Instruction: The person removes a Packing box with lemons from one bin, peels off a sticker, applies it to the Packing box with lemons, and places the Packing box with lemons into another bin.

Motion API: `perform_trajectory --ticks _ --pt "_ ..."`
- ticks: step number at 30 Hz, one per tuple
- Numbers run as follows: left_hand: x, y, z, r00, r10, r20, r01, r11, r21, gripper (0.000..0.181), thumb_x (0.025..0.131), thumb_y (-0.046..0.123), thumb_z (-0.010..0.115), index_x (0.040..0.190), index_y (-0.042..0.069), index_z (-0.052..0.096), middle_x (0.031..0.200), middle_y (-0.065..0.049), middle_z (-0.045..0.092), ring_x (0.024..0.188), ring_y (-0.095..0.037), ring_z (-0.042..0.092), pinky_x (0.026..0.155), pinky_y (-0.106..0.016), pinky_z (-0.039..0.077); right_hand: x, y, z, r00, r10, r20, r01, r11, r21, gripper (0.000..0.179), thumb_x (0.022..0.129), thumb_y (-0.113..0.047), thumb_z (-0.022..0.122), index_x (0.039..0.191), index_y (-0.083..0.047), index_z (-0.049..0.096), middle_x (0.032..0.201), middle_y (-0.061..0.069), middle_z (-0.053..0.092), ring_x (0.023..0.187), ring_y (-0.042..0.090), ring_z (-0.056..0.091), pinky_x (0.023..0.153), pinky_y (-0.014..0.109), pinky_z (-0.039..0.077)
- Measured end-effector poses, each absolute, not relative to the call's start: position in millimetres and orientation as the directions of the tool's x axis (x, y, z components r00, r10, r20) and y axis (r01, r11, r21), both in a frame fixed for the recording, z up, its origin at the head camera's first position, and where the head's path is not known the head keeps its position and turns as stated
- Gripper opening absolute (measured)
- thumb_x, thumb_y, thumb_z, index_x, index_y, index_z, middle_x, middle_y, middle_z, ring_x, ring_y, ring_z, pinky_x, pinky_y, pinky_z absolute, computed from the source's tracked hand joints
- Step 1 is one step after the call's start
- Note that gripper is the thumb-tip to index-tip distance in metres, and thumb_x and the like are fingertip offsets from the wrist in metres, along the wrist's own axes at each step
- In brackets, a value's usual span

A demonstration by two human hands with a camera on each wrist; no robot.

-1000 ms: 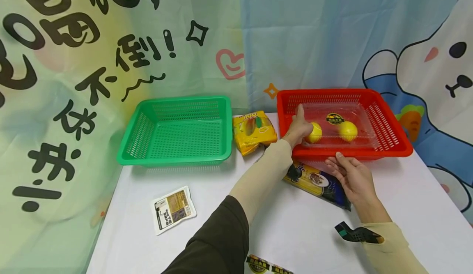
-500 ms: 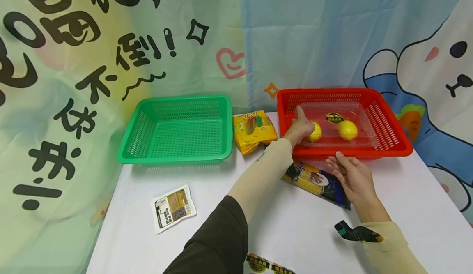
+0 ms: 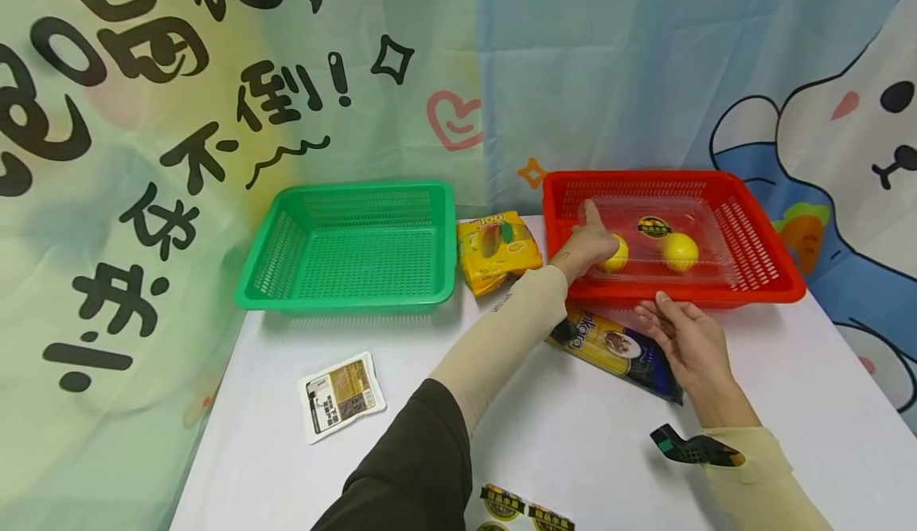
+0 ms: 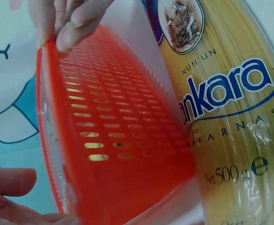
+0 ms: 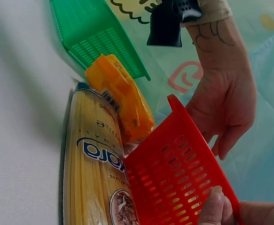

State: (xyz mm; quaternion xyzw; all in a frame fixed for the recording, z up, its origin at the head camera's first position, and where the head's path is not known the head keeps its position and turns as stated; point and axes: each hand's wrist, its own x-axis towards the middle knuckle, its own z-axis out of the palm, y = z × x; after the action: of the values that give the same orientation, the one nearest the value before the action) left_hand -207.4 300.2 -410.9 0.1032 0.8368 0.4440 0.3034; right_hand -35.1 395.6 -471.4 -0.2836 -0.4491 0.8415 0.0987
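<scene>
My left hand (image 3: 589,243) reaches over the left end of the red basket (image 3: 786,286), thumb straight and apart from the fingers. Its fingertips are partly hidden at the near-left side of a clear plastic box (image 3: 705,224) with a black-and-gold label. Two yellow lemons (image 3: 679,252) show through the box, one partly behind the left hand. My right hand (image 3: 686,344) pinches the basket's front rim between thumb and fingers, as the right wrist view shows with the thumb (image 5: 211,208). A packet of spaghetti (image 3: 609,346) lies just in front of the basket, under the left wrist.
An unfilled green basket (image 3: 368,302) stands at the back left. Between the baskets lies a yellow snack packet (image 3: 499,251). A flat white pouch (image 3: 342,396) is at the front left, and a sheet of labels (image 3: 526,509) at the near edge. A printed curtain (image 3: 609,61) hangs behind.
The head view has shifted slightly, so the scene sits a little farther right. Both hands keep their places at the basket.
</scene>
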Motion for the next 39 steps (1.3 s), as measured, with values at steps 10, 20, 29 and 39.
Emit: perform_trajectory --ticks 10,20,29,39 --pt "-196 278 -392 -0.797 0.51 -0.322 -0.048 0.479 0.877 0.089 0.096 0.008 0.059 0.164 0.028 0.004 0.169 0.0 0.02 0.156 -0.018 0.018 0.096 -0.034 0.055 -36 394 -471 -0.822 0.406 -0.4 0.097 -0.591 -0.801 0.044 0.09 -0.029 0.077 0.126 -0.011 0.06 0.101 -0.001 0.078 0.091 0.013 0.077 0.081 0.022 0.06" --pt "-181 253 -378 -0.784 0.549 -0.291 -0.012 0.454 0.891 0.078 0.102 0.027 0.059 0.164 0.027 0.011 0.168 0.012 0.02 0.133 -0.014 0.054 0.116 -0.032 0.042 -36 392 -469 -0.82 0.388 -0.421 0.113 -0.612 -0.783 0.028 0.09 -0.029 0.076 0.113 -0.015 0.067 0.098 -0.002 0.078 0.089 0.012 0.077 0.078 0.02 0.06" --pt "-177 229 -374 -0.77 0.584 -0.257 0.041 0.447 0.894 0.07 0.102 0.029 0.061 0.162 0.021 0.026 0.158 0.004 0.044 0.139 -0.012 0.049 0.117 -0.031 0.04 -36 393 -466 -0.821 0.375 -0.431 0.113 -0.633 -0.766 0.028 0.09 -0.028 0.076 0.113 -0.016 0.067 0.098 -0.001 0.079 0.087 0.013 0.077 0.077 0.02 0.06" --pt "-174 201 -376 -0.76 0.585 -0.282 -0.031 0.401 0.915 0.062 0.1 0.032 0.064 0.156 0.027 0.038 0.138 0.0 0.06 0.117 -0.015 0.059 0.106 -0.036 0.051 -34 393 -462 -0.816 0.357 -0.454 0.125 -0.658 -0.742 0.026 0.091 -0.027 0.075 0.113 -0.016 0.067 0.097 -0.001 0.079 0.087 0.014 0.077 0.076 0.02 0.06"
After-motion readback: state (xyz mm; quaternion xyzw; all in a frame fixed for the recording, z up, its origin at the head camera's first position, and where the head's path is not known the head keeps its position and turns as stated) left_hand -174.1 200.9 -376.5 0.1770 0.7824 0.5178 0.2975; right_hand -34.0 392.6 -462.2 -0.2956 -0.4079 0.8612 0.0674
